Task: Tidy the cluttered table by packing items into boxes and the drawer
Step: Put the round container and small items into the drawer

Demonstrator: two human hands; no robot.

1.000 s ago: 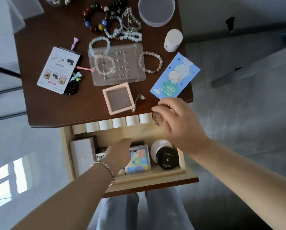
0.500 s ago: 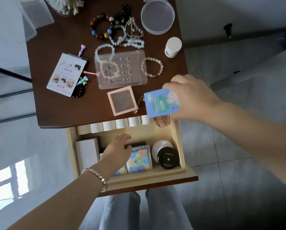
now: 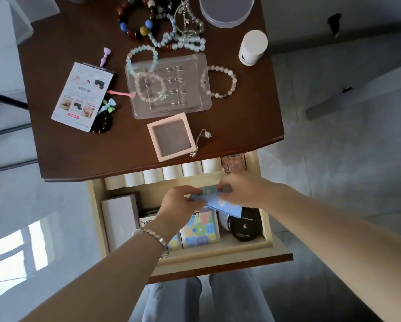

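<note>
Inside the open drawer [image 3: 218, 256], a white box [image 3: 119, 219] lies at the left end, untouched. To its right, the left hand [image 3: 178, 205], which a second ago rested alone on the printed boxes [image 3: 200, 228] in the drawer's middle, has come up to take the left end of the blue packet [image 3: 220, 203], its fingers curled and pinching it. A second ago the packet lay on the table [image 3: 78, 147] above the drawer's right end. Half a second ago the right hand had lifted it clear. Now the packet hangs over the middle and right of the drawer, tilted and stretched between both hands. The right hand [image 3: 243, 190] pinches its far right edge, fingers closed on it from above. The packet's lower right corner overlaps the black compact [image 3: 243, 226] at the drawer's right end, though whether it touches is not clear. One more item is thus off the table and nearly stowed. It probably only needs to be lowered into the gap behind the printed boxes and let go. The bracelets, trays and leaflet on the table beyond the drawer are not yet packed.
</note>
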